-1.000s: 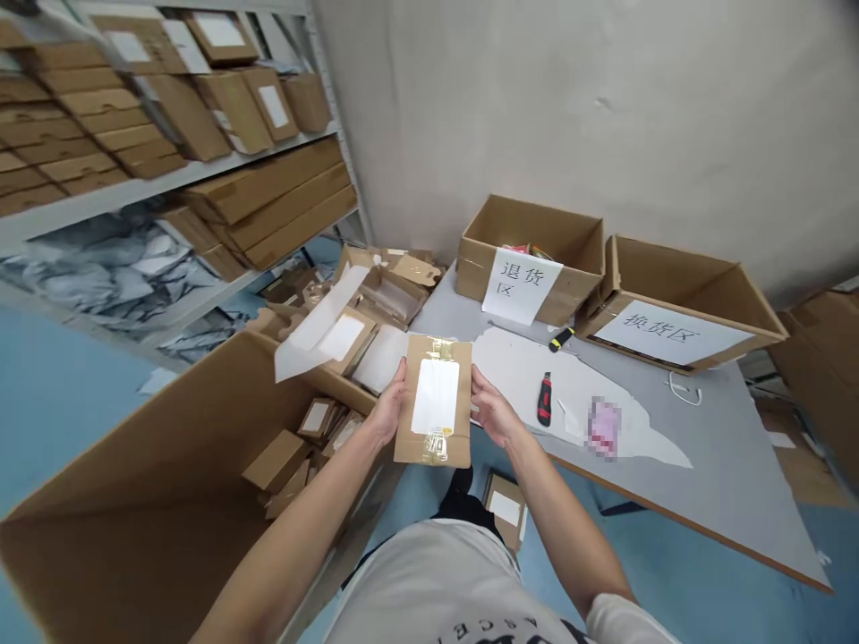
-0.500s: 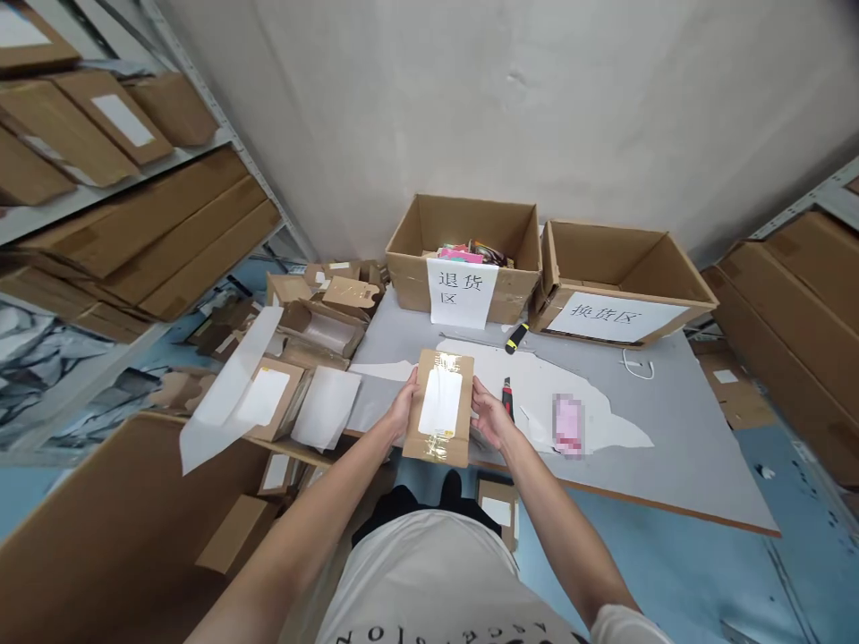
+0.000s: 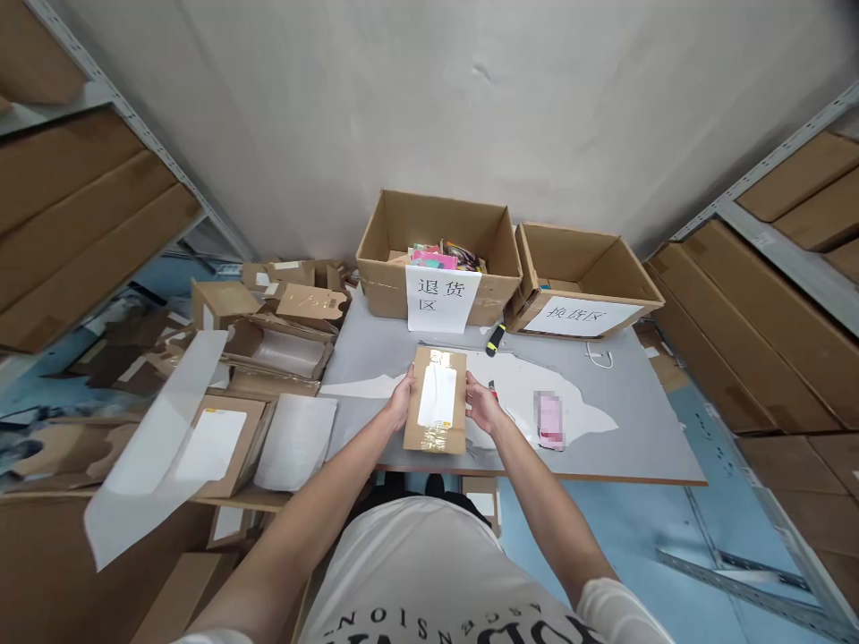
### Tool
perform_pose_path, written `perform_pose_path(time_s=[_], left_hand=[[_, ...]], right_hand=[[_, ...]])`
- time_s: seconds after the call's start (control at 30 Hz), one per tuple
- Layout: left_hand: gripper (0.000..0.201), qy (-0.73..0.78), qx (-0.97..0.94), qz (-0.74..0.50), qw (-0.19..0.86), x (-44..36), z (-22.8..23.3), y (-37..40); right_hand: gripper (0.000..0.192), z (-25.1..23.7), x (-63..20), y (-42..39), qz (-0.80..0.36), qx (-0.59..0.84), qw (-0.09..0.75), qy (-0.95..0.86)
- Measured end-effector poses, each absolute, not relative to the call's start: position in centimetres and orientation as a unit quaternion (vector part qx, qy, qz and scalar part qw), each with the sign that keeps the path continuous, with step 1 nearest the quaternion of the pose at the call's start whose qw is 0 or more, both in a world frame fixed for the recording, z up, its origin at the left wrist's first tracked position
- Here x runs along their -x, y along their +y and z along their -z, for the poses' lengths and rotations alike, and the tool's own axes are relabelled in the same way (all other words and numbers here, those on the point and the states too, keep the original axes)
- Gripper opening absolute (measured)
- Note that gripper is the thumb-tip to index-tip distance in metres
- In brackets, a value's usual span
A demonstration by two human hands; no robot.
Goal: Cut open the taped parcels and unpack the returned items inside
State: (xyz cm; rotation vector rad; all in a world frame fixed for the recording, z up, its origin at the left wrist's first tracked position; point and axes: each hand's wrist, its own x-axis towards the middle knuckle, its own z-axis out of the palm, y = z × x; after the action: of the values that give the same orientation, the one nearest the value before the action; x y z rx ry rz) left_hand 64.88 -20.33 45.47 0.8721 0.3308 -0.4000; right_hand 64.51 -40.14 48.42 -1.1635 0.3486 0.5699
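Between my two hands is a flat brown cardboard box (image 3: pixel 414 420) with a white label (image 3: pixel 438 396) and shiny tape at both ends. My left hand (image 3: pixel 401 399) grips its left edge, and my right hand (image 3: pixel 481 402) grips its right edge. The box is held over the front of the grey table (image 3: pixel 637 429). A red and black box cutter (image 3: pixel 493 389) lies just beyond my right hand, partly hidden by it. Farther back lies a yellow and black cutter (image 3: pixel 496 340). To the right sits a pink item (image 3: pixel 551 421), blurred out.
Two open cartons with handwritten signs, a left carton (image 3: pixel 382 291) holding colourful packets and a right carton (image 3: pixel 608 268), stand at the table's back. Opened boxes (image 3: pixel 282 349) and a labelled box (image 3: pixel 215 443) crowd the left. Shelves with long cartons (image 3: pixel 744 331) flank both sides.
My view has turned, so the table and cartons appear farther left. Both hands still hold the box, which now lies a little farther over the table.
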Motion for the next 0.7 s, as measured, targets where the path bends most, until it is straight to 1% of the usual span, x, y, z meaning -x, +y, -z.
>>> perform_pose_path(time_s=[0.1, 0.47, 0.7], left_hand=[[0.066, 0.185, -0.426, 0.183, 0.867, -65.8, -44.7, -19.4], [0.061, 0.162, -0.447, 0.238, 0.847, -66.6, -42.8, -16.9], [0.059, 0.163, -0.496, 0.244, 0.817, -67.1, -42.7, -16.7]], right_hand=[[0.062, -48.0, -65.1, -39.3, -0.250, 0.546, 0.780, 0.175], [0.052, -46.9, -64.7, -37.9, -0.199, 0.553, 0.791, 0.170], [0.052, -46.4, -64.3, -38.4, -0.185, 0.505, 0.823, 0.184]])
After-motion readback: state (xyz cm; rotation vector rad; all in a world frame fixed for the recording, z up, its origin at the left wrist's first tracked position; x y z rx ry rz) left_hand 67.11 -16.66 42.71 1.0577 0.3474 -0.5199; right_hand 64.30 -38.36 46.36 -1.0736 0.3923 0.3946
